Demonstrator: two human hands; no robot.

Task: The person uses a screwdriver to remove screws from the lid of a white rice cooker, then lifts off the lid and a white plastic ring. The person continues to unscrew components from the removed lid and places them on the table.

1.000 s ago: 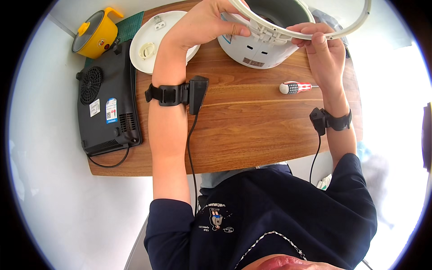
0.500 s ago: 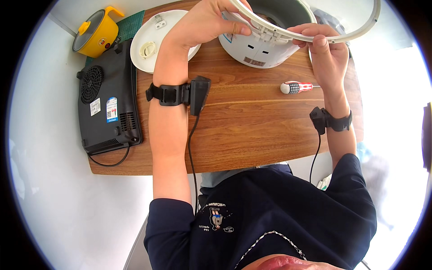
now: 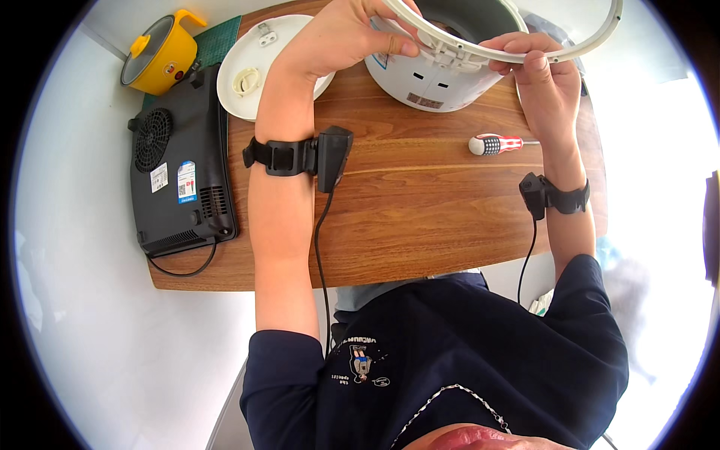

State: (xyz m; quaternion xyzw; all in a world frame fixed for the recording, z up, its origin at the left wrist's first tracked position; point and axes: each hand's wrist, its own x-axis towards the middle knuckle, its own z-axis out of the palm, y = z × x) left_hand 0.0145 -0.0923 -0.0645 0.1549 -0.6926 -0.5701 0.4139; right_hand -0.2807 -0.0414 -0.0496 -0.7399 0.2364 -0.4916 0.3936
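Note:
A white plastic ring (image 3: 589,47) with a hinge section is tilted over the near rim of a white rice cooker body (image 3: 397,81). My left hand (image 3: 337,37) grips its left part, thumb pressed on the near side by the hinge. On its right part, my right hand (image 3: 547,86) is closed with thumb and fingers pinching the ring. The cooker's grey interior shows behind the ring, with something brownish inside that I cannot make out. The ring's far part runs out of the picture.
A red and white screwdriver (image 3: 495,145) lies right of centre on the wooden table (image 3: 390,210). Left of the cooker is a round white lid (image 3: 281,64). A black appliance with a fan grille (image 3: 169,217), a yellow pot (image 3: 176,64) and a green mat (image 3: 219,43) stand farther left.
The ring's right side has shifted slightly left and up. My right wrist has moved a little to the right, and both hands keep their hold.

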